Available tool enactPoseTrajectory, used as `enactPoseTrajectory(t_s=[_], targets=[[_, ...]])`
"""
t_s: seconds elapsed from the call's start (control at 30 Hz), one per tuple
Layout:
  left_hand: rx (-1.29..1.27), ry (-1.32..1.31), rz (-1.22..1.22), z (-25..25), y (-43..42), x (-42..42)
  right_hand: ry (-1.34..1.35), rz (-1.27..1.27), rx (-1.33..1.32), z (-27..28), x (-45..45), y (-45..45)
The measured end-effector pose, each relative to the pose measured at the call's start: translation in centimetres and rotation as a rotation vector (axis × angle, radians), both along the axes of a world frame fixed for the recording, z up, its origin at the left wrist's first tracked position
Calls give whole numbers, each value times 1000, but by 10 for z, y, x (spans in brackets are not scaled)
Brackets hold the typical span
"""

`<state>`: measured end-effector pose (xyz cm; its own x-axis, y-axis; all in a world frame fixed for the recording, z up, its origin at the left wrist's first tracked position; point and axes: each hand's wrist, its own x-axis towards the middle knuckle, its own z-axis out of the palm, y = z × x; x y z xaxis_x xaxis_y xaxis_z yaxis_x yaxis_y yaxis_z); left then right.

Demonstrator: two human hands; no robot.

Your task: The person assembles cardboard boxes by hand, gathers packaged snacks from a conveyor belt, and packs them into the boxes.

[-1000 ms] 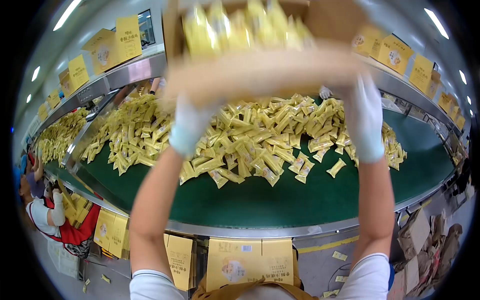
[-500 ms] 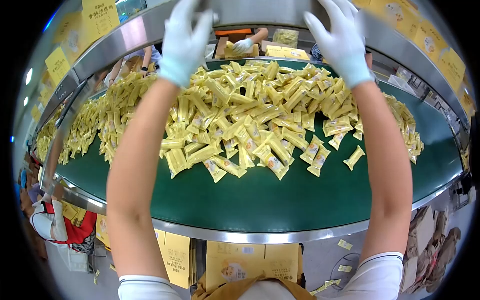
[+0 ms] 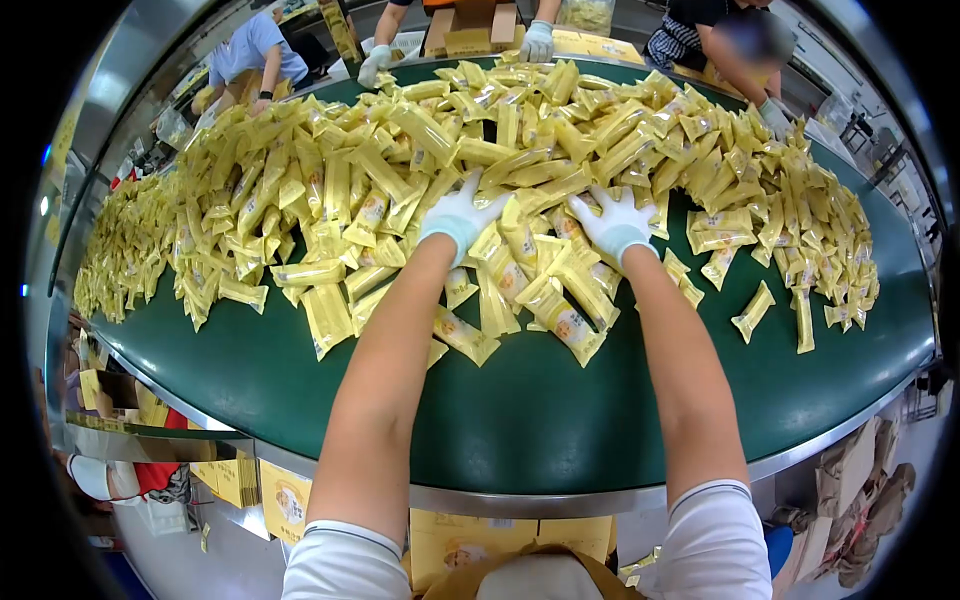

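Observation:
A long heap of yellow wrapped snack packets (image 3: 420,135) covers the far part of the green conveyor belt (image 3: 500,420). White-gloved, my left hand (image 3: 463,214) rests on the middle of the heap, its fingers spread and touching packets. My right hand (image 3: 615,220), also in a white glove, lies a little to the right with fingers apart against the pile. Several packets, one of them a printed packet (image 3: 562,318), lie between and in front of my wrists. Some fingertips are partly hidden among the wrappers.
Across the belt, a co-worker's gloved hands (image 3: 536,42) are beside an open carton (image 3: 472,28). Other people stand at the far left and far right. A metal rim (image 3: 560,503) edges the belt near me. Yellow cartons (image 3: 465,540) are below it.
Both my hands have come down from the raised metal frame above the belt onto the packets, closer together. The view has tilted, and the co-worker's hands across the belt have moved apart.

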<state>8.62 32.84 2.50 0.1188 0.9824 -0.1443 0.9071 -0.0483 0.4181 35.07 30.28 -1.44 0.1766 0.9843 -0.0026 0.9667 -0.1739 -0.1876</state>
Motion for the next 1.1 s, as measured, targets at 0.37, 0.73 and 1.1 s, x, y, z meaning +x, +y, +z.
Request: enactPoseTrajectory(t_s=[0.37,0.73,1.1], targets=[[-8,-43,-155,-8,-67,-4,147,-38,-28,27,-33,-90],[218,112,-303,-7,-181,-38,124,68,11,7,-35,-206],[451,-418,118,-1,-450,-139,569,117,-117,-5,53,-438]])
